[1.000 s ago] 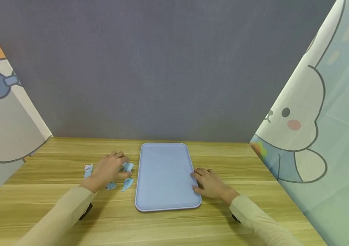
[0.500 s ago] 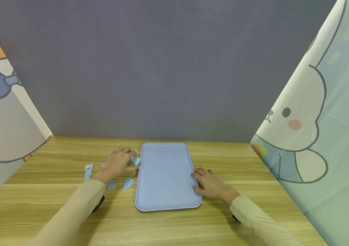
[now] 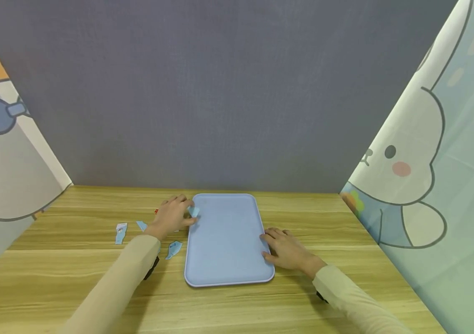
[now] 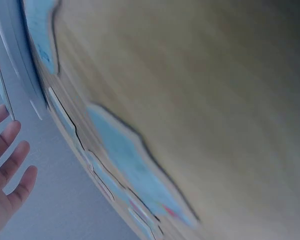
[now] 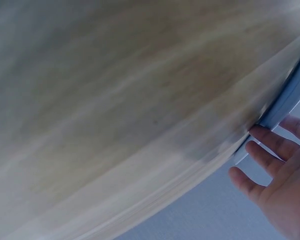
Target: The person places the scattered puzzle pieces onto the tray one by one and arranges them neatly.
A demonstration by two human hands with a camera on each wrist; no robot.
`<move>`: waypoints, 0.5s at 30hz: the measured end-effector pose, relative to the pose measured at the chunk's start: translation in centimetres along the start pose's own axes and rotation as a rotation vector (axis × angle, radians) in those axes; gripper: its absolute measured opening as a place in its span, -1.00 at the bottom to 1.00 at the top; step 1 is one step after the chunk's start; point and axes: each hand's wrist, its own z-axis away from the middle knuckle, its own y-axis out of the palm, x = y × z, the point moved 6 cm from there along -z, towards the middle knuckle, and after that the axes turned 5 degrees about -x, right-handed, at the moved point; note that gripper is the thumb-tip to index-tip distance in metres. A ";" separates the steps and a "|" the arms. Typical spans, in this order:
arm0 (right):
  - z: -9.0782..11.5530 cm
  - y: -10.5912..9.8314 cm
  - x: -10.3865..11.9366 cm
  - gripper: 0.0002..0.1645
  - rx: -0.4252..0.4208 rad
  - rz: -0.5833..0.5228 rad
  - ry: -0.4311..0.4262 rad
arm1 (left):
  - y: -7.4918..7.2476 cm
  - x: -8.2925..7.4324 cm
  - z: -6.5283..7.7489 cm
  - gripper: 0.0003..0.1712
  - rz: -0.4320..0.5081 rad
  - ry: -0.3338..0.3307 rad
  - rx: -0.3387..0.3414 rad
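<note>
My left hand [image 3: 172, 216] pinches a flat light-blue puzzle piece [image 3: 194, 211] over the upper left rim of the pale blue tray [image 3: 228, 241]. In the left wrist view the piece [image 4: 5, 96] stands on edge between thumb and fingertips, the other fingers spread loosely. At the tray's right side, my right hand [image 3: 286, 250] rests with relaxed fingers on the rim. The right wrist view has its fingertips [image 5: 260, 132] right at the tray edge. Left of the tray lie more puzzle pieces, including one with a white end [image 3: 121, 233] and a curved one [image 3: 174, 249].
A piece tip [image 3: 141, 225] and a small red bit [image 3: 156, 211] show around the left hand, which hides part of the group. A grey panel [image 3: 203, 102] rises behind the wooden table [image 3: 237, 311]. Cartoon-printed sheets [image 3: 462, 195] flank both sides.
My left hand has moved right and slightly away with the puzzle piece, from among the loose pieces to the tray's upper left rim. The right hand has stayed at the tray's edge.
</note>
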 end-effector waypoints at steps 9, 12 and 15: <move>-0.1 -0.2 0.1 -0.38 -0.005 0.003 -0.003 | 0.9 -0.1 -1.3 -0.45 0.003 -0.031 0.011; -0.1 -0.2 0.1 -0.39 -0.010 0.002 -0.008 | 1.3 0.0 -1.7 -0.43 -0.012 -0.036 0.013; -0.1 -0.1 0.1 -0.39 -0.012 0.000 -0.009 | 1.7 0.0 -2.0 -0.42 -0.031 -0.040 0.017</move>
